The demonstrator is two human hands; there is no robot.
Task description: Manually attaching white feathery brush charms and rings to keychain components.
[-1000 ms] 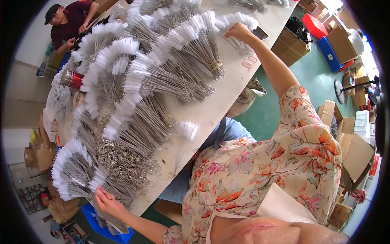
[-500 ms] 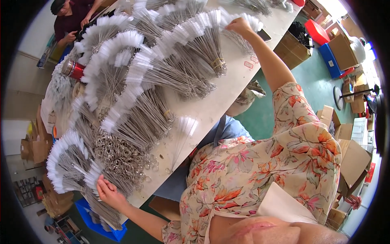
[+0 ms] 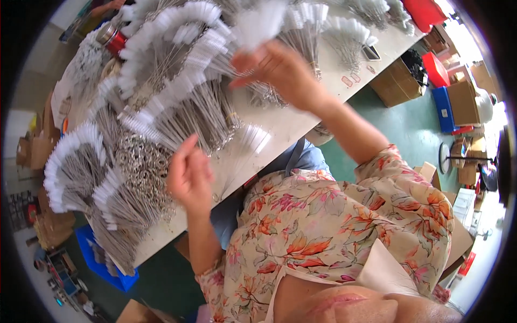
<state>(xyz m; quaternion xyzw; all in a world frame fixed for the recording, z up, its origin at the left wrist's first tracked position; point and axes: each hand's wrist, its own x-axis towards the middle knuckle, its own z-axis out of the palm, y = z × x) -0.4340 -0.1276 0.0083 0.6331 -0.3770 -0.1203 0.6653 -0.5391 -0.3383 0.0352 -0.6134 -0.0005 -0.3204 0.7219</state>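
Moved since the earlier frame: left hand (image 3: 191,175), away from the small near-left fan of brushes (image 3: 121,196) to a place just right of the heap of metal rings (image 3: 137,164); right hand (image 3: 272,75), away from the far-right bunch (image 3: 347,40) to above the middle of the desk (image 3: 283,126). Left hand: fingers raised and loosely curled, blurred; whether it pinches the wire of the single brush (image 3: 142,129) lying to its left, cannot tell. Right hand: fingers apart, blurred, with a smear of white bristle heads (image 3: 261,24) just beyond; grasping or released, cannot tell. Brushes, white-headed with long wire stems: in fans and bundles across the left and far parts of the desk, one thin group (image 3: 256,139) lying by the near edge. Also present: red canister, (image 3: 111,39) far left; blue bin, (image 3: 105,264) near left, below the desk. Hazards, as judged: bristles catching neighbouring heads and dragging stems out of order, if a brush is pulled sideways; rings scattering, or the thin group dropping to the floor (image 3: 398,129), if a forearm sweeps low.
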